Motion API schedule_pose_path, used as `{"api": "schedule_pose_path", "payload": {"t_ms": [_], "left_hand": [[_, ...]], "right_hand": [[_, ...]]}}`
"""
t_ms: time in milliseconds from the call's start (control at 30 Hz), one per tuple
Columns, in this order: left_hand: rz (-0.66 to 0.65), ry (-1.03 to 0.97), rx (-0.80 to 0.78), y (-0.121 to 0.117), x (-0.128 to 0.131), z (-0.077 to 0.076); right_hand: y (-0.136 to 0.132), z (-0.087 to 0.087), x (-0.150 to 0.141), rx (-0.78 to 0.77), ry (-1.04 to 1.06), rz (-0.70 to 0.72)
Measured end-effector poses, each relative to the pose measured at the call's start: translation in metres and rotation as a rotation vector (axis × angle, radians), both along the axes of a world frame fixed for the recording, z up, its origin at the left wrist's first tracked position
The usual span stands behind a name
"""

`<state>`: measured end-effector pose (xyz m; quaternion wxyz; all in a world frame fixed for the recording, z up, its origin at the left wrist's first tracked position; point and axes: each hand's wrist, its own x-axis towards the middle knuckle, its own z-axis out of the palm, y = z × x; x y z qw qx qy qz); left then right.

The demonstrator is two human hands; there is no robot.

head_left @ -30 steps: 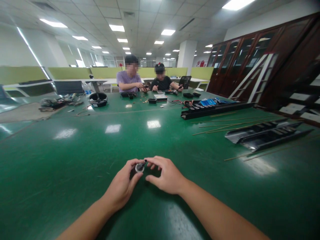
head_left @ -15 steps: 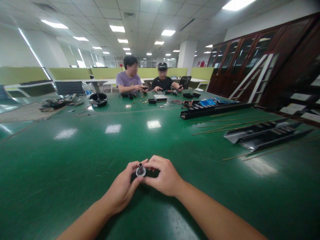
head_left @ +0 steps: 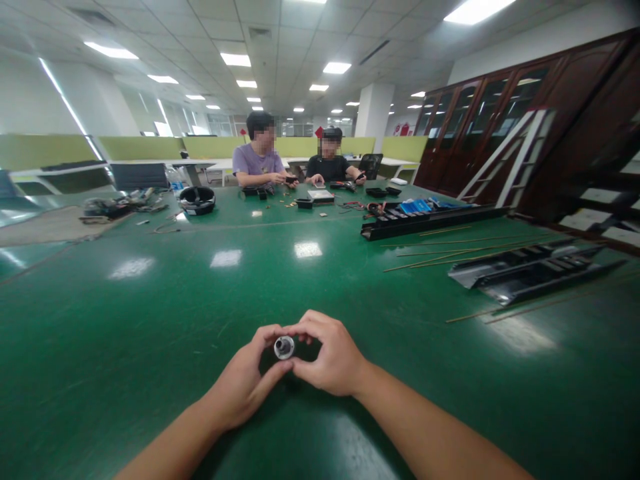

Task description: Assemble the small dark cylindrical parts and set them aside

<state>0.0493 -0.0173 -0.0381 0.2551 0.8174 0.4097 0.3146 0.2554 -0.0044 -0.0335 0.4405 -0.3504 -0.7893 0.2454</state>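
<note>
Between my hands, low in the middle of the head view, is a small round metal part (head_left: 285, 347) with a silvery flange and a dark hollow stem in its centre. My left hand (head_left: 253, 373) curls around its left side, index finger above and thumb below. From the right, my right hand (head_left: 327, 353) closes on the same part with its fingertips and thumb. The fingertips of both hands meet near the part's top and bottom edges. Its underside is hidden, and I cannot make out finer detail.
The green table (head_left: 175, 320) spreads all around. Black metal channels (head_left: 530, 270) and thin rods (head_left: 430, 263) lie to the right. A black headset-like ring (head_left: 197, 199) sits at the far left. Two people (head_left: 257, 157) handle small items across the table. A stepladder (head_left: 525, 157) stands behind, right.
The metal part has tilted in my fingers, so its flange faces me more and the stem looks shorter. It sits slightly further right. My hands have barely moved.
</note>
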Motion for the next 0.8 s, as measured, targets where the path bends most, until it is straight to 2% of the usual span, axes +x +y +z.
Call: {"api": "schedule_pose_path", "payload": {"t_ms": [267, 500, 800], "left_hand": [[-0.006, -0.023, 0.079, -0.001, -0.001, 0.001], [0.008, -0.040, 0.040, 0.003, -0.002, -0.005], [0.139, 0.106, 0.144, 0.009, -0.004, -0.007]], "right_hand": [[0.000, -0.001, -0.001, 0.011, 0.014, 0.010], [0.002, -0.006, -0.003, -0.030, 0.018, 0.025], [0.007, -0.005, 0.005, -0.055, -0.073, -0.052]]}}
